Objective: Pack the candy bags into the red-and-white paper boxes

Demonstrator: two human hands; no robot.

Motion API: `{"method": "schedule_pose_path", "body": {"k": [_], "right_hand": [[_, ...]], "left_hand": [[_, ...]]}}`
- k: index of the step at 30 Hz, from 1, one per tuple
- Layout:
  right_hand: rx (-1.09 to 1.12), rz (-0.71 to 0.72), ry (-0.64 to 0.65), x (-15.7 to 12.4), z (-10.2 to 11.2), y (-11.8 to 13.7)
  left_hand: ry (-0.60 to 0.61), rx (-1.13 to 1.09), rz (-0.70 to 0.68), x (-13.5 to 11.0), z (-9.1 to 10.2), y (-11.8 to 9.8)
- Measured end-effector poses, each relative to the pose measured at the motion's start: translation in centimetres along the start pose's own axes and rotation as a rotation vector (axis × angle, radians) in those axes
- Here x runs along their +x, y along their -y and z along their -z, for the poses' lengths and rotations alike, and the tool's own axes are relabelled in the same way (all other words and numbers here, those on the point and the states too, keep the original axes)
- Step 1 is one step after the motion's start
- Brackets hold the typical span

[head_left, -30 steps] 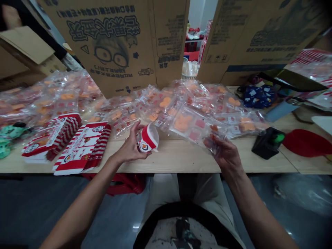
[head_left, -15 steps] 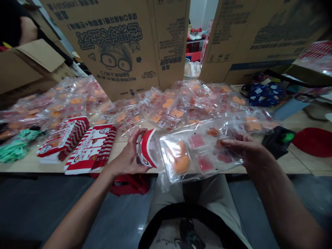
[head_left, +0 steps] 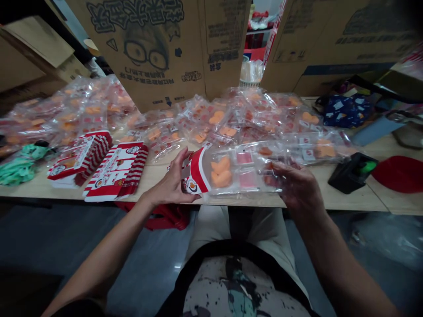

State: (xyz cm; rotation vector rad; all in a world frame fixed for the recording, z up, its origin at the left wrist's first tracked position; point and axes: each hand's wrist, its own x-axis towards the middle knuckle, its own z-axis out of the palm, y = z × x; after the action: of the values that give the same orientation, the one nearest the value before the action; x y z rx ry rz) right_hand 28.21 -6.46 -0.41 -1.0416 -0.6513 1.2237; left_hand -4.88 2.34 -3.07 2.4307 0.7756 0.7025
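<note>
My left hand [head_left: 175, 179] is closed round a small red-and-white printed carton [head_left: 197, 172], its open mouth turned to the right. In my right hand [head_left: 299, 185] is the right end of a clear plastic packet [head_left: 246, 176], held level over the table's front edge. Orange pieces and pink squares show through the packet's film. Its left end lies at the carton's mouth, apparently just inside the rim. Left of my left hand lie two stacks of flattened striped cartons, one stack [head_left: 115, 169] nearer and another stack [head_left: 81, 156] farther left.
Many similar packets [head_left: 228, 121] lie heaped along the back of the wooden table [head_left: 357, 200]. Large cardboard boxes [head_left: 148, 57] stand behind them. At right are a black holder [head_left: 350, 174], a red round object [head_left: 398, 174] and a blue-grey bottle [head_left: 376, 131]. Green cloth [head_left: 23, 165] lies at far left.
The packet has moved left against the carton, and its left end now meets the mouth. Both hands have come closer together. The view has tilted down slightly.
</note>
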Motion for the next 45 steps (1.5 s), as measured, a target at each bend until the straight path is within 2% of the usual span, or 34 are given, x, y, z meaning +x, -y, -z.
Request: {"method": "schedule_pose_path", "body": {"k": [4, 8, 12, 16, 20, 24, 30, 34, 37, 40, 43, 45], "right_hand": [[0.106, -0.037, -0.103, -0.1, -0.2, -1.3], [0.172, -0.035, -0.115, 1.7, 1.9, -1.8], [0.26, 0.056, -0.175, 2.7, 3.1, -3.0], [0.26, 0.096, -0.19, 1.0, 1.7, -4.7], [0.264, 0.062, -0.166, -1.4, -0.1, -5.6], [0.223, 0.003, -0.112, -2.3, -0.2, -4.9], [0.137, -0.154, -0.063, -1.4, 1.6, -2.9], [0.114, -0.275, -0.022, -1.0, 2.3, -2.5], [0.1, -0.322, 0.071, -0.6, 2.7, -2.6], [0.077, -0.301, 0.198, 0.5, 3.2, -2.5], [0.097, -0.285, 0.278, 2.1, 3.7, -2.6], [0.104, -0.334, 0.319, 3.4, 4.1, -2.9]], "left_hand": [[0.023, 0.028, 0.08, 0.1, -0.3, 0.1], [0.085, -0.017, 0.165, 0.5, -0.1, 0.5], [-0.023, -0.098, 0.238, 1.0, -0.2, 1.1], [-0.1, -0.173, 0.213, 1.4, -0.5, 1.6], [-0.11, -0.108, 0.224, 1.5, -0.8, 1.8], [-0.107, -0.068, 0.227, 1.3, -0.6, 1.7], [-0.01, 0.073, 0.21, 0.9, -0.7, 0.6], [0.023, 0.167, 0.15, 1.2, -1.1, 0.2], [0.095, 0.171, 0.125, 1.5, -1.3, 0.0], [0.177, 0.146, 0.135, 2.0, -1.5, 0.2], [0.174, 0.131, 0.145, 2.5, -1.8, 0.8], [0.158, 0.124, 0.144, 2.8, -2.1, 1.1]]}}
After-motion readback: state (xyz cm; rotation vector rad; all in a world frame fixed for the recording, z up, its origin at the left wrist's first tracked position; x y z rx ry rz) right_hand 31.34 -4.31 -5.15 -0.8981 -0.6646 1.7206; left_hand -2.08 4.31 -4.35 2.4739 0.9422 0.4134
